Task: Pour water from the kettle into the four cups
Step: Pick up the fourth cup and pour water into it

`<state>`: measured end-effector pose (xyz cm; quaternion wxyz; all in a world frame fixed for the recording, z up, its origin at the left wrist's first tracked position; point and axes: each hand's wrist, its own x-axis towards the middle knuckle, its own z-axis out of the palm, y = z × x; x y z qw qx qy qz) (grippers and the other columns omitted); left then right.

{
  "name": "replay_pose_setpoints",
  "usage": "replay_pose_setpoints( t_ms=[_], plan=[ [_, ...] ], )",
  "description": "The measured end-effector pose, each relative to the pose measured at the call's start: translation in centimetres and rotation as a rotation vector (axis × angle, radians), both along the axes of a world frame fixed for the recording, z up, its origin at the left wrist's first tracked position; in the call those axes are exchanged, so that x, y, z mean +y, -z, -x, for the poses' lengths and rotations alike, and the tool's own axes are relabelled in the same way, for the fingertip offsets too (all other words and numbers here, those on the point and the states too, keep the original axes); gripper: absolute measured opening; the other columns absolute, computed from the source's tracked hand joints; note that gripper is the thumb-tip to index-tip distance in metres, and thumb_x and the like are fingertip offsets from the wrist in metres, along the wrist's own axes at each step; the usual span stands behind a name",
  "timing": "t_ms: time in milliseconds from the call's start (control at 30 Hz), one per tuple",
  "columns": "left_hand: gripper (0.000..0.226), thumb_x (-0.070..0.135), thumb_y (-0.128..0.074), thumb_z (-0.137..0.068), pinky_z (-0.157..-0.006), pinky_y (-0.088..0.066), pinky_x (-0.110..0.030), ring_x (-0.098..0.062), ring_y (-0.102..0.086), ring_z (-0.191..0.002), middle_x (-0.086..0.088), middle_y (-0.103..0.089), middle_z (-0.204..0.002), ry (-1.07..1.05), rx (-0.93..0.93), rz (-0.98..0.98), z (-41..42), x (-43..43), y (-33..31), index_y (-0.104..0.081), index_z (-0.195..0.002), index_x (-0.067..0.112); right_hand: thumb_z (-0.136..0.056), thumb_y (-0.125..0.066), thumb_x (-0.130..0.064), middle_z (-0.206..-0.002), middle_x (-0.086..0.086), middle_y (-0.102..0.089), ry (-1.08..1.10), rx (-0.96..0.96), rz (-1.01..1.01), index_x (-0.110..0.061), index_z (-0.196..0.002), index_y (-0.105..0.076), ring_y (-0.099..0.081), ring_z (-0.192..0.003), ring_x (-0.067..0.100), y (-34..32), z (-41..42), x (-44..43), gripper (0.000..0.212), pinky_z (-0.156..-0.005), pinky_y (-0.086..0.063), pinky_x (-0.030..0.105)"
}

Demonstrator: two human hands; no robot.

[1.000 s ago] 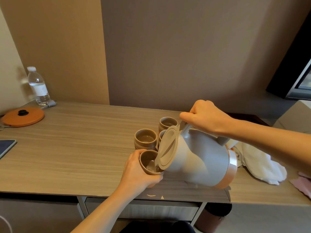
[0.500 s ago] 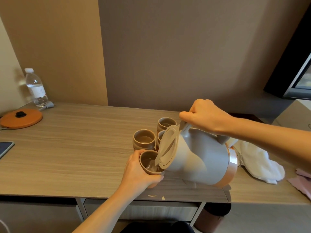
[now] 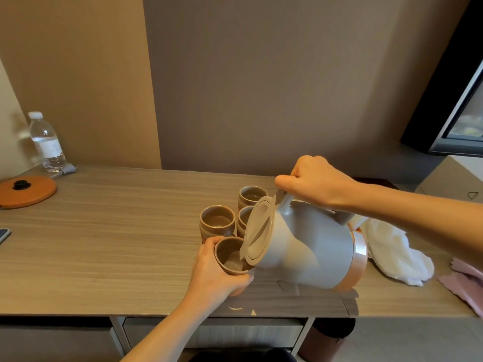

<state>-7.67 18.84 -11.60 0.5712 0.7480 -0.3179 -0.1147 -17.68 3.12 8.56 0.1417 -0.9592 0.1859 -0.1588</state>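
My right hand (image 3: 316, 182) grips the handle of a grey kettle (image 3: 308, 246) with a beige lid and copper base band. The kettle is tipped left, its spout over a brown cup (image 3: 230, 257). My left hand (image 3: 211, 275) is wrapped around that cup near the table's front edge, and water shows inside it. Three more brown cups stand just behind: one at the left (image 3: 217, 222), one at the back (image 3: 251, 197), and one (image 3: 244, 218) partly hidden by the kettle's lid.
A wooden table (image 3: 117, 244) carries a water bottle (image 3: 47, 143) and an orange lid (image 3: 26, 190) at the far left. A white cloth (image 3: 394, 252) and pink cloth (image 3: 467, 283) lie right of the kettle. A phone edge (image 3: 4, 235) shows at left.
Both hands, the kettle and the held cup keep nearly the same pose. The view has shifted slightly.
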Motion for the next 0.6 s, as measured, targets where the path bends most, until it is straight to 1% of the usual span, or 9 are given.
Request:
replay_pose_setpoints(
  t_ms=[167, 267, 367, 433, 533, 600],
  plan=[
    [0.083, 0.04, -0.093, -0.038, -0.087, -0.049, -0.023, -0.005, -0.056, -0.108, 0.012, -0.058, -0.116, -0.016, 0.03, 0.0, 0.2, -0.3, 0.0, -0.048, -0.109, 0.042, -0.082, -0.052, -0.034, -0.04, -0.002, -0.024, 0.017, -0.026, -0.021, -0.016, -0.04, -0.03, -0.02, -0.044, 0.016, 0.2, 0.3, -0.7, 0.051, -0.048, -0.025, 0.033],
    [0.082, 0.032, -0.096, -0.041, -0.084, -0.048, -0.022, -0.005, -0.057, -0.106, 0.011, -0.061, -0.114, -0.024, 0.059, 0.024, 0.3, -0.4, -0.4, -0.05, -0.109, 0.039, -0.082, -0.052, -0.034, -0.041, 0.0, -0.023, 0.049, -0.063, -0.05, -0.013, -0.041, -0.031, -0.02, -0.046, 0.017, 0.3, 0.6, -1.3, 0.05, -0.049, -0.026, 0.035],
    [0.079, 0.027, -0.097, -0.043, -0.08, -0.046, -0.018, -0.004, -0.057, -0.104, 0.011, -0.061, -0.113, -0.022, 0.076, 0.045, 0.4, -0.3, -0.9, -0.05, -0.107, 0.038, -0.082, -0.053, -0.033, -0.047, 0.01, -0.033, 0.073, -0.094, -0.141, -0.006, -0.048, -0.046, -0.028, -0.048, 0.018, 0.7, 1.0, -2.0, 0.045, -0.05, -0.032, 0.035],
    [0.08, 0.026, -0.097, -0.043, -0.081, -0.046, -0.02, -0.005, -0.057, -0.104, 0.011, -0.06, -0.113, -0.025, 0.083, 0.05, 0.4, -0.2, -1.3, -0.05, -0.106, 0.039, -0.081, -0.054, -0.031, -0.046, 0.01, -0.036, 0.09, -0.127, -0.222, -0.004, -0.048, -0.048, -0.03, -0.045, 0.017, 1.0, 1.4, -2.3, 0.042, -0.05, -0.035, 0.032],
    [0.081, 0.021, -0.097, -0.046, -0.085, -0.048, -0.027, -0.008, -0.056, -0.106, 0.011, -0.06, -0.113, -0.039, 0.096, 0.047, 0.5, -0.2, -2.2, -0.05, -0.11, 0.035, -0.081, -0.054, -0.025, -0.037, 0.003, -0.035, 0.117, -0.188, -0.331, -0.007, -0.04, -0.04, -0.027, -0.031, 0.009, 1.1, 1.9, -2.9, 0.047, -0.044, -0.032, 0.022],
    [0.082, 0.019, -0.096, -0.048, -0.089, -0.05, -0.032, -0.01, -0.056, -0.107, 0.011, -0.061, -0.111, -0.051, 0.099, 0.052, 0.7, -0.1, -2.7, -0.051, -0.114, 0.031, -0.081, -0.053, -0.024, -0.037, 0.004, -0.035, 0.134, -0.213, -0.378, -0.009, -0.038, -0.039, -0.027, -0.03, 0.007, 1.3, 2.3, -3.1, 0.048, -0.042, -0.03, 0.018]
  ],
)
